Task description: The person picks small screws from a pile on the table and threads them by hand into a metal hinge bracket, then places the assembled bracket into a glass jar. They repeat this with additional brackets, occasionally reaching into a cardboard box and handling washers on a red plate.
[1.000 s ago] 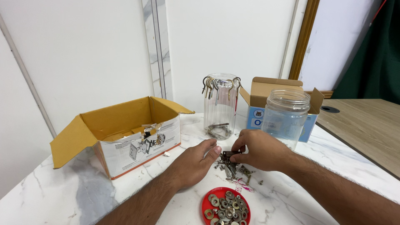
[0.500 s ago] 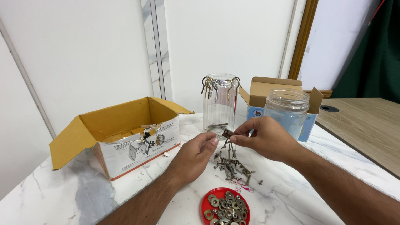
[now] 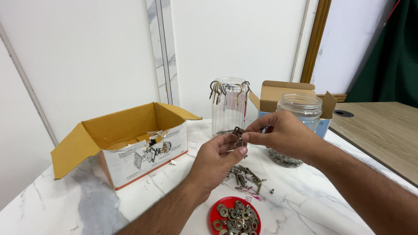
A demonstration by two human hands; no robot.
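Observation:
My right hand (image 3: 283,135) pinches a small dark metal bracket-like part (image 3: 238,131) between thumb and forefinger, raised above the marble table (image 3: 305,204). My left hand (image 3: 217,159) is just under it, fingers curled and touching the same part from below. Beneath both hands lies a loose pile of screws and small metal fittings (image 3: 246,176). Behind the hands stands a tall clear glass jar (image 3: 229,109) with several screw hooks hung over its rim.
A red lid (image 3: 235,215) holds several washers near the table's front. An open cardboard box (image 3: 130,139) sits at the left. A wide clear plastic jar (image 3: 300,109) and a smaller open box (image 3: 283,93) stand at the right. A wooden table (image 3: 383,130) adjoins.
Both hands have risen from the pile on the table. My right hand lifted the small metal part up in front of the jars, and my left hand came up to meet it.

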